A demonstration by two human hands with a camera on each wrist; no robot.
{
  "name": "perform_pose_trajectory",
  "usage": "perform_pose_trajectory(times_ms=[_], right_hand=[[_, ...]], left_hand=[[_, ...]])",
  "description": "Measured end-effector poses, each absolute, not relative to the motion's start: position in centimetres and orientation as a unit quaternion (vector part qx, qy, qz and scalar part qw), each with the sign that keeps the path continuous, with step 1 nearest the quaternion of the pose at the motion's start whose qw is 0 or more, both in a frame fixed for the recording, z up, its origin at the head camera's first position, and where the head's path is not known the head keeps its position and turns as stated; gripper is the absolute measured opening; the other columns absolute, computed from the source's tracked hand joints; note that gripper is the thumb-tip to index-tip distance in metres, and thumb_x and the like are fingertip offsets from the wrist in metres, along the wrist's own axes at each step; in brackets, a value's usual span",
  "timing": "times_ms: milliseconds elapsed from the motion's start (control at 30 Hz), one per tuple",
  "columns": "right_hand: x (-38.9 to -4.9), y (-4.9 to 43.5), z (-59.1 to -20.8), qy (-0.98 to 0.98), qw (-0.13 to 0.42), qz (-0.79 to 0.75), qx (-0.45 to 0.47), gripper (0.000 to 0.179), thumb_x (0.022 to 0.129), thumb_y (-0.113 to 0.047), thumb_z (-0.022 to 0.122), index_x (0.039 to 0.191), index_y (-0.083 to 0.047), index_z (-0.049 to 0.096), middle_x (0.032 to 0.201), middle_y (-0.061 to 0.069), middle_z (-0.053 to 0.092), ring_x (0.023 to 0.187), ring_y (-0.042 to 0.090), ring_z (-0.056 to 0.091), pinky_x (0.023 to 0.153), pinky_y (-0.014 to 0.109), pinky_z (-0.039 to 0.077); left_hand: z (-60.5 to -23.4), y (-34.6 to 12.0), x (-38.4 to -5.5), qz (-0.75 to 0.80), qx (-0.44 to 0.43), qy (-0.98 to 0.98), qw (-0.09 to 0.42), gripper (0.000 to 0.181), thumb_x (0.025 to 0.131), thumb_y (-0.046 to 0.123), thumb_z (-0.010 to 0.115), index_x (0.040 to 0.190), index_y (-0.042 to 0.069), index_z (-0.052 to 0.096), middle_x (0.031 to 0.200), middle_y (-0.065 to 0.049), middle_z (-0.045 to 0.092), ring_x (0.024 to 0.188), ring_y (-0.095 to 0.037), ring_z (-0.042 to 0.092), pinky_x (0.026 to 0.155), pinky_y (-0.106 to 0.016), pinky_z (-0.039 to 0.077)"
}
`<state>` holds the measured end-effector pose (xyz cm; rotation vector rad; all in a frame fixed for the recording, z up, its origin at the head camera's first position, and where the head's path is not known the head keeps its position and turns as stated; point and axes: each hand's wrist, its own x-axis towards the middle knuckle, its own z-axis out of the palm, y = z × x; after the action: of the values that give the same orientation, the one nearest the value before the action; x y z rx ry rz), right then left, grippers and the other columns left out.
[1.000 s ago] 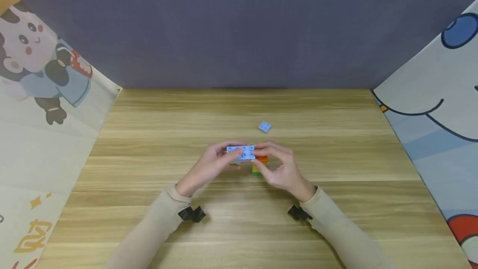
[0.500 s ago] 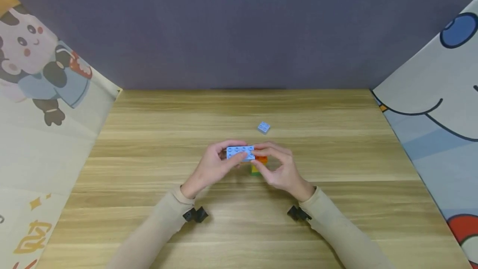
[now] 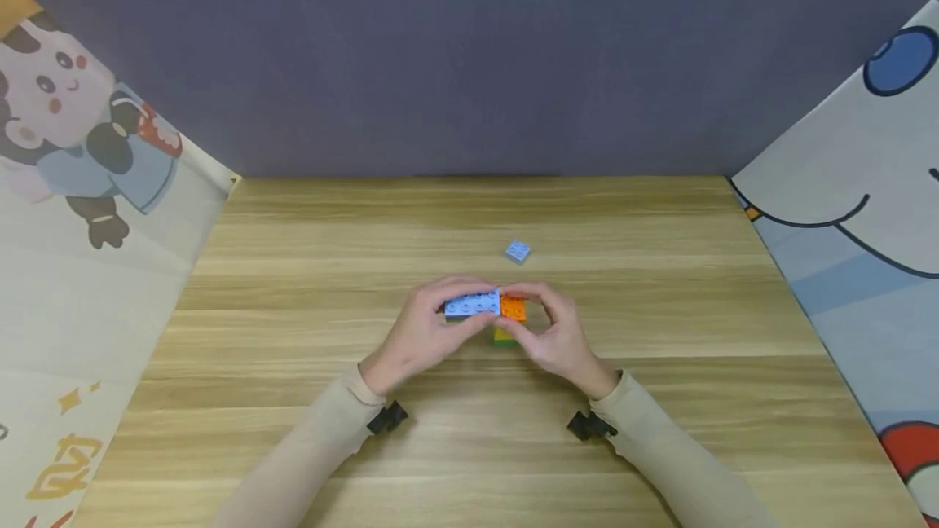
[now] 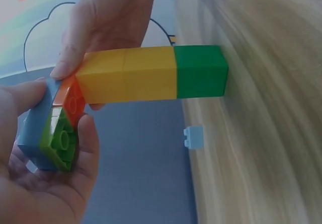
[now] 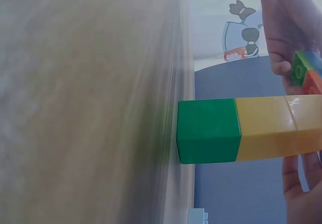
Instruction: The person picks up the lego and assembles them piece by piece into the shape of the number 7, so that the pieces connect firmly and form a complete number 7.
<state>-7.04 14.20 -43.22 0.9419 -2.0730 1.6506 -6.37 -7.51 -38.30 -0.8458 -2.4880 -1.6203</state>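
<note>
A long light-blue toy building brick [image 3: 471, 305] tops a stack, studs up. My left hand [image 3: 425, 332] grips it, thumb along the near side and fingers along the far side. My right hand [image 3: 557, 341] pinches its right end, fingertips beside the orange brick [image 3: 513, 308]. In the left wrist view, the orange brick and a light-green brick [image 4: 59, 138] sit side by side under the blue one. The orange brick rests on two yellow bricks [image 4: 128, 75] above a dark-green brick [image 4: 201, 72] at the tabletop. The light-green brick overhangs, with left fingers [image 4: 88, 138] close beneath it.
A small light-blue four-stud brick [image 3: 517, 251] lies on the wooden table [image 3: 330, 226] behind the stack. A dark panel [image 3: 469, 63] rises at the table's back edge, with printed panels at both sides.
My left thumb has slid off the blue brick's top to its near side, uncovering studs. My right index finger has shifted back, showing more orange brick. The stack stays in place.
</note>
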Motion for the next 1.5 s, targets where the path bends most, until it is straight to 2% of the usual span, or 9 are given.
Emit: perform_pose_trajectory(times_ms=[133,267,367,533,600,700,833,1200,1500], right_hand=[[-6.9,14.4,-43.2,-0.732,0.128,0.595,0.306,0.045,0.079,0.005,0.079,0.121,0.003,0.062,0.114,0.021,0.069,0.108,0.008,0.066,0.095,0.023,0.053],[-7.1,14.9,-43.0,-0.715,0.089,0.634,0.282,0.032,0.099,-0.01,0.06,0.125,0.008,0.057,0.114,0.029,0.066,0.107,0.006,0.066,0.092,0.022,0.054],[-7.9,15.4,-42.6,-0.718,0.085,0.647,0.243,0.027,0.104,-0.01,0.049,0.122,0.008,0.059,0.111,0.029,0.067,0.102,0.01,0.068,0.087,0.024,0.056],[-10.2,16.7,-42.1,-0.793,0.077,0.588,0.138,0.023,0.097,-0.011,0.063,0.118,-0.001,0.067,0.116,0.017,0.07,0.099,0.019,0.067,0.081,0.017,0.054],[-10.9,17.1,-41.6,-0.816,0.058,0.565,0.108,0.026,0.095,-0.01,0.066,0.119,0.001,0.067,0.121,0.018,0.069,0.102,0.026,0.067,0.08,0.014,0.053],[-11.9,17.7,-41.6,-0.837,0.035,0.539,0.084,0.032,0.094,-0.013,0.068,0.122,0.001,0.065,0.125,0.018,0.067,0.105,0.033,0.067,0.086,0.024,0.057],[-13.5,18.1,-43.2,-0.858,0.019,0.508,0.071,0.037,0.091,-0.02,0.072,0.124,-0.004,0.065,0.123,0.016,0.068,0.106,0.031,0.069,0.091,0.041,0.058],[-15.9,17.5,-44.3,-0.887,-0.015,0.458,0.061,0.051,0.087,-0.03,0.076,0.132,-0.01,0.062,0.128,0.013,0.066,0.113,0.03,0.066,0.094,0.047,0.056],[-16.7,17.4,-45.0,-0.893,-0.015,0.443,0.074,0.047,0.086,-0.029,0.078,0.126,-0.009,0.064,0.123,0.011,0.069,0.111,0.029,0.065,0.094,0.046,0.055]], left_hand=[[-38.0,-7.5,-6.4,-0.52,-0.27,-0.811,0.016,0.035,0.088,0.033,0.076,0.121,0.023,0.071,0.122,0.006,0.07,0.112,-0.011,0.066,0.094,-0.03,0.055],[-37.8,-7.6,-6.4,-0.517,-0.264,-0.814,0.003,0.037,0.087,0.033,0.078,0.121,0.021,0.071,0.121,0.005,0.071,0.108,-0.012,0.067,0.091,-0.029,0.056],[-37.7,-7.6,-6.4,-0.516,-0.258,-0.817,-0.001,0.038,0.086,0.033,0.078,0.121,0.02,0.071,0.12,0.005,0.071,0.107,-0.011,0.068,0.09,-0.028,0.057],[-37.8,-7.8,-6.2,-0.519,-0.243,-0.82,-0.013,0.037,0.086,0.034,0.078,0.121,0.022,0.072,0.12,0.008,0.071,0.105,-0.008,0.068,0.087,-0.026,0.057],[-37.7,-7.7,-6.2,-0.52,-0.239,-0.82,-0.018,0.037,0.086,0.034,0.078,0.12,0.024,0.072,0.12,0.009,0.071,0.104,-0.006,0.067,0.086,-0.026,0.057],[-37.7,-7.7,-6.2,-0.522,-0.236,-0.819,-0.026,0.036,0.085,0.033,0.079,0.12,0.027,0.072,0.119,0.01,0.071,0.102,-0.006,0.067,0.084,-0.026,0.058],[-37.5,-7.6,-6.1,-0.524,-0.23,-0.819,-0.035,0.036,0.085,0.032,0.079,0.12,0.03,0.071,0.119,0.011,0.071,0.1,-0.006,0.067,0.082,-0.026,0.058],[-37.4,-7.6,-6.2,-0.521,-0.229,-0.821,-0.034,0.037,0.085,0.04,0.078,0.12,0.029,0.072,0.119,0.011,0.071,0.098,-0.006,0.068,0.08,-0.025,0.058],[-37.4,-7.7,-6.3,-0.511,-0.234,-0.827,-0.034,0.035,0.086,0.038,0.078,0.12,0.031,0.071,0.119,0.014,0.07,0.105,-0.004,0.066,0.089,-0.026,0.056]])
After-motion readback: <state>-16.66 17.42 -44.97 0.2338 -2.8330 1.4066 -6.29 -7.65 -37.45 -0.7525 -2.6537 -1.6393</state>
